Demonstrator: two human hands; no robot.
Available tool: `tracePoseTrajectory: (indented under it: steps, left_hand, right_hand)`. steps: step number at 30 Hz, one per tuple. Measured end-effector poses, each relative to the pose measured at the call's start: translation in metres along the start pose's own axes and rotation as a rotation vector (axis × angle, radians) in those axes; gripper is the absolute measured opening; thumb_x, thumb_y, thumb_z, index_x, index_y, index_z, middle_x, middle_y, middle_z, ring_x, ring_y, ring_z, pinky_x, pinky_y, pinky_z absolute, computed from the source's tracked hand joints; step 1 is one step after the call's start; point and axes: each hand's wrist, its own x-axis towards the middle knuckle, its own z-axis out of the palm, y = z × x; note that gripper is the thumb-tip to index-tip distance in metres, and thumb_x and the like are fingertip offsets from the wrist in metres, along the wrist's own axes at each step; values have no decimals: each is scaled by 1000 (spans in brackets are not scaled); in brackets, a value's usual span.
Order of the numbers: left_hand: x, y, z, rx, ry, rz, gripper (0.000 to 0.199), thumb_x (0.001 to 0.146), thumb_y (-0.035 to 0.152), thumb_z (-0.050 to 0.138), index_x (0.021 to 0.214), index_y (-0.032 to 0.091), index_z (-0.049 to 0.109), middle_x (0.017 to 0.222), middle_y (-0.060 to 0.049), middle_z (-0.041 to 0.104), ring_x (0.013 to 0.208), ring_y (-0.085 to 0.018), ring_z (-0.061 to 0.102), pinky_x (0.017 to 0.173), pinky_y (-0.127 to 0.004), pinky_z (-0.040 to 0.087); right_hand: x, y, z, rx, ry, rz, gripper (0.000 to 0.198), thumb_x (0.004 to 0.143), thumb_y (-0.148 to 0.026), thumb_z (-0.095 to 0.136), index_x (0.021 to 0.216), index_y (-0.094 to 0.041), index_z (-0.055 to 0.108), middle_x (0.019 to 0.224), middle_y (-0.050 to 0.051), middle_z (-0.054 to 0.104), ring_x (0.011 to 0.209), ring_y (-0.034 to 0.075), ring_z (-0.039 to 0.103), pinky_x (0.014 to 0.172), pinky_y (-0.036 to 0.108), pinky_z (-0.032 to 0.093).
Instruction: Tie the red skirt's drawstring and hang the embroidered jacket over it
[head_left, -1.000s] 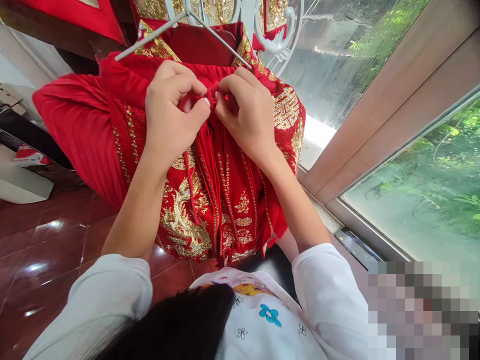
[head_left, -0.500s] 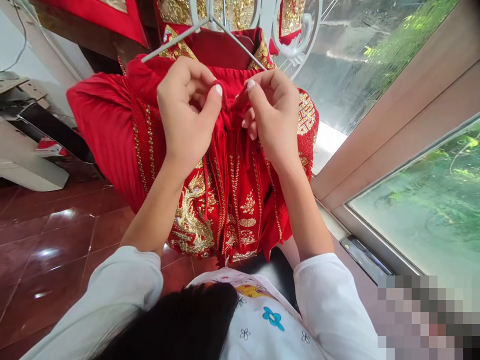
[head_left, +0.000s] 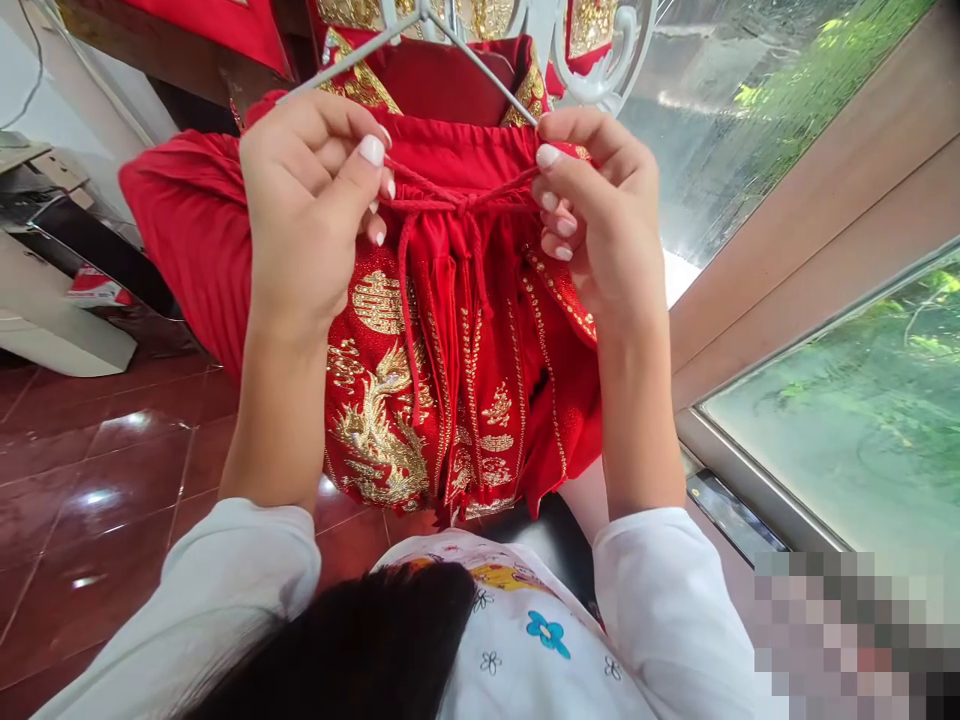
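Note:
A red cord stretches between my hands, crossed or knotted near its middle, with two ends hanging down. My left hand pinches one loop of it between thumb and fingers. At the other side my right hand pinches the opposite loop, close to the hanger's arm. Behind the cord lies the gathered waistband of a red skirt, embroidered in gold with a dragon and beaded lines. A thin grey hanger runs above the waistband, over a red garment with a gold-trimmed collar.
White scrollwork metal stands behind the garments. To the right are a window frame and a phone on the ledge. Glossy red floor tiles spread at left, beside a white furniture leg. A blurred block covers the lower right corner.
My hands have moved apart, left and right, from close together at the waistband. The cord is now drawn out into loops between them, and the crossing in the middle shows.

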Motion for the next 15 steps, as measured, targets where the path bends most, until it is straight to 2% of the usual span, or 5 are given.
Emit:
tracePoseTrajectory:
  steps: [5,7,9,12,15]
  left_hand:
    - [0,-8,-4,101,11,55,12,78,28,62,74,17,63,53,3,45,42,-3,35,37,-17,27]
    - [-1,-9,-4,355,20,195,18,81,29,57,73,14,61,53,4,42,45,-3,38,48,-17,34]
    - [-2,-5,0,748,-3,361,17,81,30,57,78,13,62,66,0,52,66,-11,53,67,-29,43]
    - [-2,3,12,1095,-151,417,22,80,36,60,93,19,66,100,-3,61,103,-27,53,89,-47,38]
    - [-1,3,20,1008,-296,223,24,90,36,48,90,20,67,90,-1,66,91,-20,57,94,-47,34]
  right_hand:
    - [5,-1,-15,-358,-34,-157,10,71,-20,61,74,-27,54,61,0,47,54,14,41,53,31,40]
    - [5,-2,-16,-559,-88,-237,14,69,-14,59,72,-28,58,67,2,54,63,18,49,64,34,46]
    - [4,-3,-13,-655,-45,-313,17,70,-10,54,71,-26,60,75,3,58,71,19,53,74,36,47]
    - [1,-3,-2,-512,106,-322,16,77,-12,46,76,-23,58,83,4,61,71,16,54,66,31,47]
    - [-2,-1,6,-216,42,-132,7,86,-25,43,87,-24,50,84,2,60,58,11,50,45,25,37]
